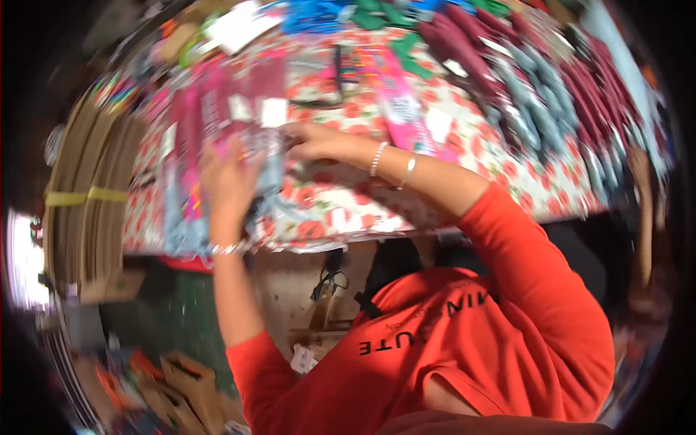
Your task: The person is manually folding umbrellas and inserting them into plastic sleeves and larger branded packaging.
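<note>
A row of packs [210, 101] in clear plastic, maroon and pink at the far end and grey-blue at the near end, lies on the left of the table. Over the middle of that row is my left hand [230, 174], blurred, its fingers spread and pointing away from me. My right hand [313, 141] is at the right edge of the packs, close to a white label [274, 113]. Its fingers point left and look bent, but blur hides whether they grip anything. Further right lies a bright pink and white package [402, 112].
A red-flowered white cloth [348, 196] covers the table. Maroon and grey bundles [507, 80] fill its right side. Blue packs [312, 18] lie at the back. Strapped flat cardboard [83, 196] stands left of the table. Another person's arm [641, 217] shows at the far right.
</note>
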Motion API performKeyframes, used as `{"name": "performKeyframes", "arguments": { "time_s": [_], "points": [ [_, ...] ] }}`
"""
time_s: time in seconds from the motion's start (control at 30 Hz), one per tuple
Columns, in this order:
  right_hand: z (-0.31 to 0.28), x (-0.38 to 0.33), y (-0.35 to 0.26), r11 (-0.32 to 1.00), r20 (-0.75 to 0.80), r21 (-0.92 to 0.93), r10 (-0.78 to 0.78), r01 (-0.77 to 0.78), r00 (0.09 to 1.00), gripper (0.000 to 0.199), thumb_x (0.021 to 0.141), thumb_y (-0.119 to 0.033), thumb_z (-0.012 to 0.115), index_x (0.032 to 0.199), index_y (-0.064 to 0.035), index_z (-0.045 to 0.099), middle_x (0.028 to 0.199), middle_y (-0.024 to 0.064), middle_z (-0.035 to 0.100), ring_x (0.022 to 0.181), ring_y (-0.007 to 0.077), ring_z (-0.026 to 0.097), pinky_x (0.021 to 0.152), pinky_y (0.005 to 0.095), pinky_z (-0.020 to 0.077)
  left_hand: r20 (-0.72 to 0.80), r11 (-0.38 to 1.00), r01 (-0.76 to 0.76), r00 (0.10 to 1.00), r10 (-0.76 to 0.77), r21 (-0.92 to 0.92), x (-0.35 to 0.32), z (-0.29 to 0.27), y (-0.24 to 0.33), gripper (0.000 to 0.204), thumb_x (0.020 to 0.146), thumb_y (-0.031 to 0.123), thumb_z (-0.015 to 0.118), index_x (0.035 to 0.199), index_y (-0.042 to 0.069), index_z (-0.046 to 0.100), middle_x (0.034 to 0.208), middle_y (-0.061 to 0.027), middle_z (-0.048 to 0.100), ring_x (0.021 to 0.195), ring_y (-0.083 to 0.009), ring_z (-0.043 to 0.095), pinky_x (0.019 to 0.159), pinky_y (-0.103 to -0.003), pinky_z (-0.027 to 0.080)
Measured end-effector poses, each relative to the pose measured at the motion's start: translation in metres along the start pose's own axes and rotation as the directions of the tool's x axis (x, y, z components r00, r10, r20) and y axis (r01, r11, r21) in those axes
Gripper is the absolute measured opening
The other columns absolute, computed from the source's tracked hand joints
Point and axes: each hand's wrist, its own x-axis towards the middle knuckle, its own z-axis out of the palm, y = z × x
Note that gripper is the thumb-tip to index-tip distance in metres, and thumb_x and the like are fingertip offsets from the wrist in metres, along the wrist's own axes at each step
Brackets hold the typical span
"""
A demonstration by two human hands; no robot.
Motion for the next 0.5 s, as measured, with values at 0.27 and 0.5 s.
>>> {"name": "performKeyframes", "arguments": {
  "time_s": [0.27, 0.5],
  "points": [
    [-0.155, -0.146, -0.067, 0.025, -0.640, -0.722, -0.403, -0.691, 0.654, 0.047, 0.068, -0.023, 0.063, 0.114, -0.0132, 0.057, 0.096, 0.0140, 0.058, 0.085, 0.0332, 0.053, 0.072, 0.0429, 0.0419, -0.204, 0.959, -0.211, 0.964, 0.171, -0.191, -0.030, -0.029, 0.002, 0.047, 0.086, 0.020, 0.061, 0.131, 0.007, 0.051, 0.126, -0.0244, 0.053, 0.116, -0.0378, 0.050, 0.099, -0.039, 0.038],
    [-0.174, -0.205, -0.039, -0.307, -0.605, -0.705, -0.211, -0.639, 0.768, 0.053, 0.073, -0.033, 0.061, 0.119, -0.0104, 0.048, 0.104, 0.0164, 0.050, 0.091, 0.0313, 0.047, 0.071, 0.0448, 0.0372, -0.052, 0.748, -0.209, 0.972, 0.228, -0.630, -0.045, -0.032, 0.073, 0.040, 0.082, 0.009, 0.063, 0.121, 0.002, 0.059, 0.123, -0.0164, 0.058, 0.111, -0.0270, 0.055, 0.096, -0.035, 0.042]
  ]
}}
